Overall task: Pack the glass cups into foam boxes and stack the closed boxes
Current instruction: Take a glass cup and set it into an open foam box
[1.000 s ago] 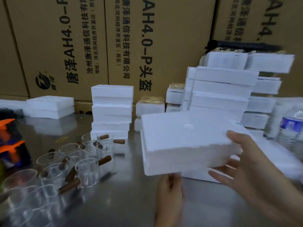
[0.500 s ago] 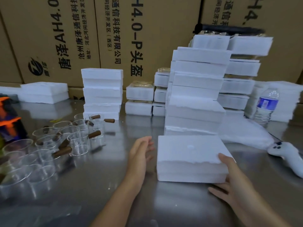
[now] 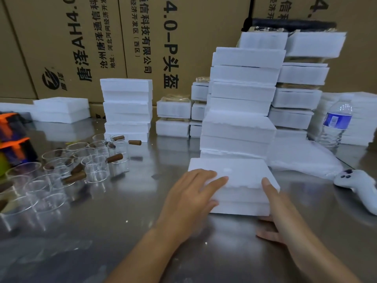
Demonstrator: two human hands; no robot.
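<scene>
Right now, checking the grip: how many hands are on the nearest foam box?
2. The left hand lies flat atop the foam box, left side; the right hand grips its right front corner, thumb on top.

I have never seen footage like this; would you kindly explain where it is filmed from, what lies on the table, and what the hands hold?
No machine here: a person works bare-handed, and the one camera sits on their head, looking down. On the steel table stand glass cups at left, stacks of foam boxes behind, a water bottle and a white controller at right. The left hand lies flat on a closed foam box resting on the table; the right hand grips its near right corner, thumb on top.
</scene>
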